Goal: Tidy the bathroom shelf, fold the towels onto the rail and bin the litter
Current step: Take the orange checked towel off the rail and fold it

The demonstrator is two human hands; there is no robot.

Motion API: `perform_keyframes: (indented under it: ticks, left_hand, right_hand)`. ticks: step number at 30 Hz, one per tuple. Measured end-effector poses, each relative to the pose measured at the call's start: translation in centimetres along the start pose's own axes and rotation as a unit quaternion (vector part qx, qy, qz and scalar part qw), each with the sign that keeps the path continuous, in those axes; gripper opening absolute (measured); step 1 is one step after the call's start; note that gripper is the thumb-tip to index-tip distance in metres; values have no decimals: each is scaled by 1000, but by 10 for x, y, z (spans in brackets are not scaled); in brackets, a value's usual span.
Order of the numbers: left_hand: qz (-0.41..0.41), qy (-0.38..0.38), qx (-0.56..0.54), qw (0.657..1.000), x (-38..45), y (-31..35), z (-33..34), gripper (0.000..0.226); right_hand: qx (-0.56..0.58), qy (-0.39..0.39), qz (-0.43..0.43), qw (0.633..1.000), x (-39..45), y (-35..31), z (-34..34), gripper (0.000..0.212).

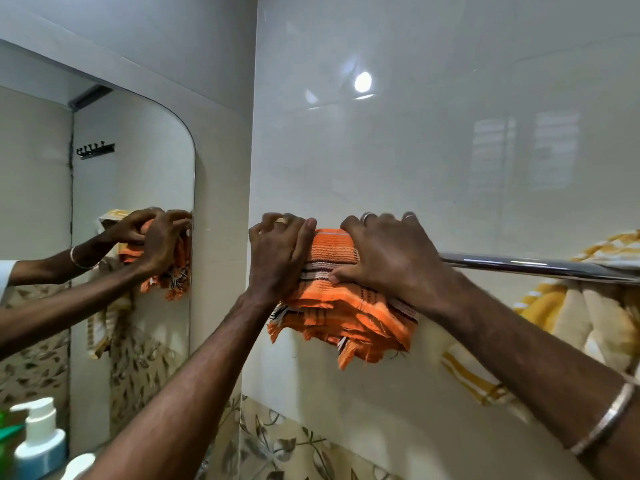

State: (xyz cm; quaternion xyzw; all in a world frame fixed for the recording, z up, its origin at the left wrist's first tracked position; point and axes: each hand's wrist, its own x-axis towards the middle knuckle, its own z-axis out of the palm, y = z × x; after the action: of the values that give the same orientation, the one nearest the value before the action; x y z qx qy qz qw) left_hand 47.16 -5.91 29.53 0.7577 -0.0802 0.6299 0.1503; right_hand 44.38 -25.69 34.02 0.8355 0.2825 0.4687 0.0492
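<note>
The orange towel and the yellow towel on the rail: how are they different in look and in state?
The orange towel is folded into a thick, compact stack with frayed edges; the yellow towel hangs looser and bunched. The orange towel has dark and white stripes; the yellow towel is cream with yellow stripes. The left hand and right hand press on the orange towel; nothing touches the yellow towel. Both hang over the rail.

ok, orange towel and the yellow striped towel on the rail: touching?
Apart. In the head view the orange towel hangs at the rail's left end under both hands, and a bare stretch of chrome rail separates it from the yellow striped towel.
</note>
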Motion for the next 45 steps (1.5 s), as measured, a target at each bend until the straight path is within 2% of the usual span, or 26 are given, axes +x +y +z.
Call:
perform_keyframes:
  ticks: [1,3,4,6,8,9,10,12,13,15,16,19,22,24,26,28,30,31,32,35,36,37,39,42,43,45]
  left_hand:
    - [-44,38,-7,998,-11,4,0,45]
    - [-189,102,-113,970,-33,15,0,54]
    - [-272,110,-196,936,-42,23,1,61]
    - [-394,66,-364,842,-55,34,4,72]
    - [-422,-7,-494,760,-61,38,7,78]
    - [-404,-31,-537,740,-64,38,9,73]
    - [-380,-45,-556,738,-64,37,8,64]
    - [-353,-61,-548,756,-62,32,6,52]
    - [-357,-76,-540,759,-61,29,3,51]
    - [-382,-116,-515,759,-60,22,-1,58]
    - [-395,-132,-496,762,-59,20,-3,63]
    - [-416,-126,-445,783,-60,13,-6,68]
    - [-409,-123,-442,789,-63,10,-7,64]
    - [-396,-122,-441,796,-66,10,-7,62]
    - [-391,-103,-420,813,-69,13,-7,62]
    - [-393,-92,-396,824,-71,16,-9,64]
    - [-398,-86,-378,831,-73,19,-11,68]
    - [-399,-83,-363,838,-74,20,-12,69]
    - [-398,-75,-342,848,-76,22,-14,69]
    - [-387,-12,-229,893,-80,30,-23,71]
    - [-373,19,-192,908,-80,33,-26,73]
    - [-355,51,-161,920,-79,37,-29,71]
    - [-317,98,-111,937,-76,48,-34,58]
    - [-274,117,-69,952,-68,74,-41,42]
    - [-263,115,-62,956,-65,86,-44,38]
    - [-241,112,-56,963,-60,109,-46,34]
  right_hand:
    - [-12,59,12,998,-12,-5,2,82]
    - [26,184,65,980,-43,-15,8,81]
    - [83,248,95,960,-60,-21,14,78]
    - [201,337,162,905,-88,-33,27,74]
    - [273,379,228,855,-102,-40,35,73]
    - [318,379,264,828,-104,-41,36,73]
    - [376,359,303,798,-103,-41,36,75]
    - [489,269,372,741,-98,-33,35,82]
    - [515,218,387,733,-97,-28,34,85]
    - [546,124,358,747,-96,-19,32,84]
    - [572,79,338,743,-95,-15,32,76]
    - [664,-21,283,692,-95,-5,34,30]
    - [694,-62,245,674,-98,1,35,25]
    - [686,-75,241,682,-102,0,33,27]
    - [653,-69,251,711,-105,-3,30,32]
    - [584,-74,262,765,-111,-6,19,55]
    - [476,-40,289,830,-121,-3,-1,79]
    - [425,5,294,856,-127,2,-14,78]
    - [387,68,279,876,-134,9,-31,66]
    - [259,246,180,917,-148,42,-85,21]
    - [190,277,168,927,-150,59,-98,19]
    - [124,285,178,934,-150,77,-107,25]
    - [55,203,263,942,-147,116,-117,49]
    - [71,-3,377,924,-150,151,-115,76]
    - [83,-34,382,920,-155,155,-111,76]
    - [86,-26,369,925,-163,156,-105,68]
